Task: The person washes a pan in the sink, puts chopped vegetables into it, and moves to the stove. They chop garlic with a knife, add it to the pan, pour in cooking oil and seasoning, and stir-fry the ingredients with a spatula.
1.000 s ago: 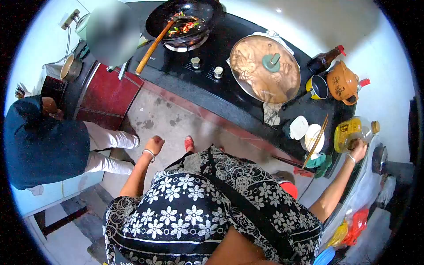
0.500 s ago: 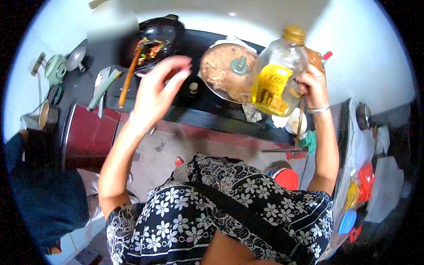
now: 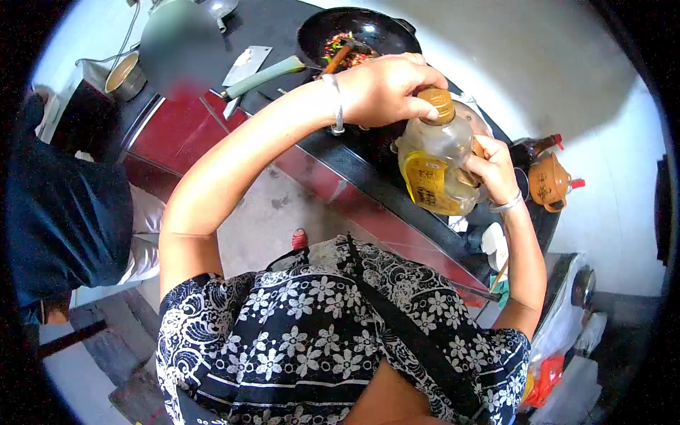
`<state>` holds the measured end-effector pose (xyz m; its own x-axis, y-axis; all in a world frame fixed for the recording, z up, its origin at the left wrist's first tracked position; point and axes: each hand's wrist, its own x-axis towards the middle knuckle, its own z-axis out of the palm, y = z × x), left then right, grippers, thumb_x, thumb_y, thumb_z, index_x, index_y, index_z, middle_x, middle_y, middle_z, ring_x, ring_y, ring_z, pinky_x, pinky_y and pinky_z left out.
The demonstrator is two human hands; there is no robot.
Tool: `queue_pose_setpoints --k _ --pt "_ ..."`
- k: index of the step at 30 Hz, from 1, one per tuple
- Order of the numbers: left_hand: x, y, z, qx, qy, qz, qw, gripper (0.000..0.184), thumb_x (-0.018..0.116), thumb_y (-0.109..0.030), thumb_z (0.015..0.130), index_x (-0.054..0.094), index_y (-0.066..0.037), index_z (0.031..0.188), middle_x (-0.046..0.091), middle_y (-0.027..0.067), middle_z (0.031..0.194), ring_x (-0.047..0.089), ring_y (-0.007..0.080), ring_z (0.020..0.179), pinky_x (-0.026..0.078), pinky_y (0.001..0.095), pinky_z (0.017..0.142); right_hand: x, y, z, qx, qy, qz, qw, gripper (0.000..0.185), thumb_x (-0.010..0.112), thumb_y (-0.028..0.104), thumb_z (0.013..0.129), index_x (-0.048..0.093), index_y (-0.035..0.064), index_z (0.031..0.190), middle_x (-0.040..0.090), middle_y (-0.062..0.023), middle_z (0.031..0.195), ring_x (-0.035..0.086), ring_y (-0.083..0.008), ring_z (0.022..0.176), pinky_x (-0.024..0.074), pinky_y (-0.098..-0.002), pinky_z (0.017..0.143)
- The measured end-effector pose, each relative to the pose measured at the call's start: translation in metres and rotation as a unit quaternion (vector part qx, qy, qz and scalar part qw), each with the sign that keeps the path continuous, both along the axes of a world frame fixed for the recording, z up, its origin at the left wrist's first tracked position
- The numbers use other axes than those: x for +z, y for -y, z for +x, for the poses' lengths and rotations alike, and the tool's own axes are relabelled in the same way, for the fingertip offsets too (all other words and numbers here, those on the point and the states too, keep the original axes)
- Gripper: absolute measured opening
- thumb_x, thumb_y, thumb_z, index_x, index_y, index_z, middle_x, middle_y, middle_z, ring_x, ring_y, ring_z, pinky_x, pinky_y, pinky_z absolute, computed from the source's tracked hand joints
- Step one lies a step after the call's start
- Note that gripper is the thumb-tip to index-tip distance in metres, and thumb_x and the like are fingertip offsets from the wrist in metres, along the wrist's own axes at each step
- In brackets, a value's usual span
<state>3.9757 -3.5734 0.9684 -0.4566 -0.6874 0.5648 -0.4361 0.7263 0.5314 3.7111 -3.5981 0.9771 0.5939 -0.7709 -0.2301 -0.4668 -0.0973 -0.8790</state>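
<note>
A clear plastic bottle (image 3: 433,170) with a yellow label and a gold cap (image 3: 437,106) is held up over the counter. My right hand (image 3: 494,170) is wrapped round its handle. Fingers of my left hand (image 3: 386,88) are closed on the cap from above. Behind my left hand, a black wok (image 3: 375,30) holds chopped red and green pieces and a wooden-handled spatula (image 3: 338,58), whose handle is partly hidden by my hand. The bottle and my hands cover most of the lidded round pan (image 3: 473,117).
Left of the wok lie a cleaver (image 3: 246,65) and a green stalk (image 3: 263,76). An orange pot (image 3: 549,183) and a dark bottle (image 3: 533,149) stand at the right. Another person (image 3: 71,219) is at the left, beside a metal pot (image 3: 126,76).
My right hand has lifted the bottle from the right side of the counter and brought it in front of me. My left hand has risen and taken hold of the cap.
</note>
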Motion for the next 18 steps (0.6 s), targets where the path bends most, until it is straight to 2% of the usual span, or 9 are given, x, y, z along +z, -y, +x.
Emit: queue_pose_setpoints --k 2,3,6,7,11,13,15,16,18 --pt "-0.003 0.001 0.000 0.005 0.014 0.020 1.000 0.030 0.062 -0.026 0.079 0.056 -0.002 0.096 0.053 0.0107 0.080 0.053 0.0236 0.075 0.043 0.0326 0.068 -0.004 0.001 -0.001 -0.001 -0.018 -0.018 1.000 0.007 0.058 0.004 0.072 0.059 0.0016 0.078 0.052 0.0067 0.065 0.045 -0.0019 0.056 0.0344 -0.0187 0.050" --pt "-0.005 0.002 -0.003 0.012 0.002 0.018 1.000 0.027 0.061 -0.029 0.080 0.057 -0.003 0.083 0.053 0.0101 0.068 0.053 0.0227 0.064 0.042 0.0351 0.059 -0.004 -0.001 0.001 -0.001 -0.026 -0.028 0.999 0.007 0.058 0.004 0.072 0.059 0.0015 0.078 0.053 0.0066 0.065 0.045 -0.0020 0.056 0.0347 -0.0188 0.050" --pt "-0.018 0.010 -0.012 0.075 -0.008 0.010 0.997 0.038 0.056 -0.035 0.081 0.052 -0.004 0.058 0.046 0.0127 0.052 0.046 0.0233 0.046 0.036 0.0380 0.047 0.004 0.000 0.005 0.017 -0.075 -0.063 0.995 0.006 0.059 0.006 0.072 0.060 0.0013 0.075 0.054 0.0051 0.065 0.046 -0.0034 0.057 0.0377 -0.0205 0.052" --pt "-0.009 0.005 -0.015 0.112 -0.001 0.177 0.978 0.050 0.064 -0.045 0.069 0.061 0.004 0.079 0.061 0.0244 0.081 0.060 0.0355 0.081 0.048 0.0390 0.073 0.006 -0.003 0.004 0.004 -0.077 -0.062 0.995 0.005 0.059 0.006 0.071 0.060 0.0014 0.074 0.053 0.0050 0.064 0.046 -0.0036 0.056 0.0381 -0.0212 0.052" --pt "-0.003 0.003 -0.024 0.214 -0.058 0.294 0.930 0.053 0.065 -0.048 0.065 0.061 0.005 0.068 0.060 0.0254 0.073 0.061 0.0360 0.074 0.049 0.0399 0.068 -0.006 0.007 0.006 -0.021 -0.060 -0.110 0.992 0.004 0.053 0.003 0.068 0.051 0.0021 0.065 0.048 0.0028 0.054 0.043 -0.0050 0.048 0.0341 -0.0214 0.044" --pt "-0.001 -0.001 -0.030 0.284 -0.122 0.251 0.917 0.052 0.064 -0.046 0.066 0.060 0.006 0.061 0.058 0.0250 0.065 0.062 0.0359 0.068 0.049 0.0401 0.063 -0.012 0.018 0.004 -0.014 -0.063 -0.126 0.990 0.005 0.053 0.003 0.069 0.050 0.0024 0.064 0.048 0.0029 0.054 0.043 -0.0050 0.048 0.0347 -0.0213 0.045" --pt "-0.017 0.016 -0.030 0.328 -0.126 0.206 0.913 0.047 0.065 -0.046 0.071 0.056 -0.001 0.060 0.057 0.0144 0.055 0.059 0.0199 0.054 0.047 0.0343 0.054 -0.015 0.026 -0.004 -0.003 -0.084 -0.156 0.984 0.006 0.053 0.003 0.069 0.050 0.0024 0.064 0.048 0.0033 0.055 0.044 -0.0046 0.051 0.0357 -0.0214 0.047" --pt "-0.012 0.017 -0.025 0.286 -0.188 0.229 0.911 0.049 0.063 -0.047 0.073 0.056 0.000 0.059 0.056 0.0125 0.055 0.057 0.0166 0.053 0.046 0.0333 0.054 -0.015 0.028 -0.004 -0.002 -0.076 -0.151 0.986 0.006 0.053 0.003 0.069 0.050 0.0024 0.064 0.048 0.0034 0.056 0.044 -0.0046 0.051 0.0356 -0.0215 0.047" --pt "-0.005 0.022 -0.010 0.319 -0.130 0.228 0.911 0.052 0.061 -0.049 0.075 0.058 0.001 0.062 0.056 0.0093 0.056 0.053 0.0136 0.052 0.045 0.0301 0.053 -0.014 0.028 -0.002 -0.030 -0.066 -0.138 0.988 0.005 0.057 0.007 0.069 0.057 0.0016 0.069 0.049 0.0035 0.059 0.046 -0.0078 0.053 0.0395 -0.0239 0.051"
